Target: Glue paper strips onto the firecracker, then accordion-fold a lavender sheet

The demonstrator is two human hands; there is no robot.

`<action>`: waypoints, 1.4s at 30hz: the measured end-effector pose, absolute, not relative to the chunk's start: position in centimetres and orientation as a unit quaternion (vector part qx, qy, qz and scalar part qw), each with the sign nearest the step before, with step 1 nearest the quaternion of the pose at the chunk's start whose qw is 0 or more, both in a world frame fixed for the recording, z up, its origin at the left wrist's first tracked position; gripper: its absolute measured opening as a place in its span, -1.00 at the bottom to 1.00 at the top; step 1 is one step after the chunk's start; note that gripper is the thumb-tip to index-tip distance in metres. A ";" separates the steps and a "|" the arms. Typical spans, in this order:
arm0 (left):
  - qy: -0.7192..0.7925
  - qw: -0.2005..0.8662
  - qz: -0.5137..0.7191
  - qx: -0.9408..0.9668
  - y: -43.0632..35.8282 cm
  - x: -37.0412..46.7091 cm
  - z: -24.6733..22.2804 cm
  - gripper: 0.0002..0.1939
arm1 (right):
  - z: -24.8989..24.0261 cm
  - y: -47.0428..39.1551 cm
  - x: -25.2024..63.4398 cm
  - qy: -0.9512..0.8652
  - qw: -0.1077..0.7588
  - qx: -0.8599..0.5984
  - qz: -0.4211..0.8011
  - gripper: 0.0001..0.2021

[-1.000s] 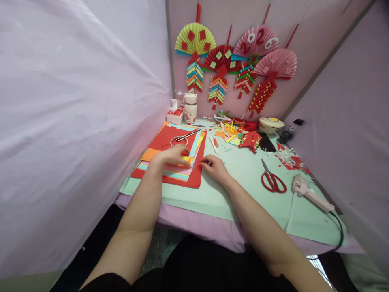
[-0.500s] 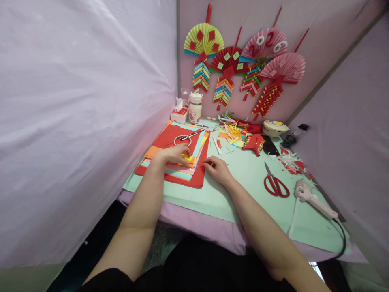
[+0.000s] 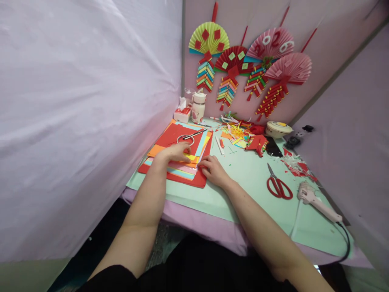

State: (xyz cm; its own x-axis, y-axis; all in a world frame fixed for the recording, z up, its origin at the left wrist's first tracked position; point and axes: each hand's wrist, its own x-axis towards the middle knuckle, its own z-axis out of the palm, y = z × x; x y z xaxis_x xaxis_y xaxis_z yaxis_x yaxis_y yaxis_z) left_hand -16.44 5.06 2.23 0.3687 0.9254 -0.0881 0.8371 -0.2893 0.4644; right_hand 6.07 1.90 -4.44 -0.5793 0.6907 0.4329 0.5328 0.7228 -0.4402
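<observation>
A stack of coloured paper (image 3: 170,140) lies on the left of the table, with red, orange, yellow, blue and pink sheets showing at uneven edges. My left hand (image 3: 178,152) rests over its near right part, thumb and fingers apart, beside a yellow strip of paper (image 3: 192,157). At the right edge of the stack, my right hand (image 3: 214,170) has its fingers curled in against the sheets. What its fingertips pinch, if anything, is hidden. A roll of tape (image 3: 181,144) and a dark pen (image 3: 194,134) lie on top of the stack, just beyond my left hand.
Red-handled scissors (image 3: 279,186) and a glue gun (image 3: 319,202) with its cord lie at right. Paper scraps (image 3: 238,132), a lidded bowl (image 3: 278,129), a white bottle (image 3: 198,107) and a tissue box (image 3: 182,115) stand behind. Paper fan decorations (image 3: 234,61) hang on the back wall.
My right hand has moved left onto the edge of the paper stack, its fingers curling in. My left hand stays over the stack. The whole view has shifted slightly.
</observation>
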 end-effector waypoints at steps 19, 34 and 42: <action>0.546 0.265 0.157 0.779 3.7 -16.8 2.7 -0.65 | -3.5 2.4 4.3 -0.849 0.249 -0.450 0.119 -0.61; 0.550 0.274 0.254 0.747 3.5 -17.6 1.8 -0.52 | -4.0 4.3 3.5 -0.836 0.332 -0.408 0.155 -0.82; 0.532 0.300 0.251 0.751 3.6 -17.7 1.7 -0.48 | -2.9 5.4 1.5 -0.763 0.489 -0.373 0.198 -0.84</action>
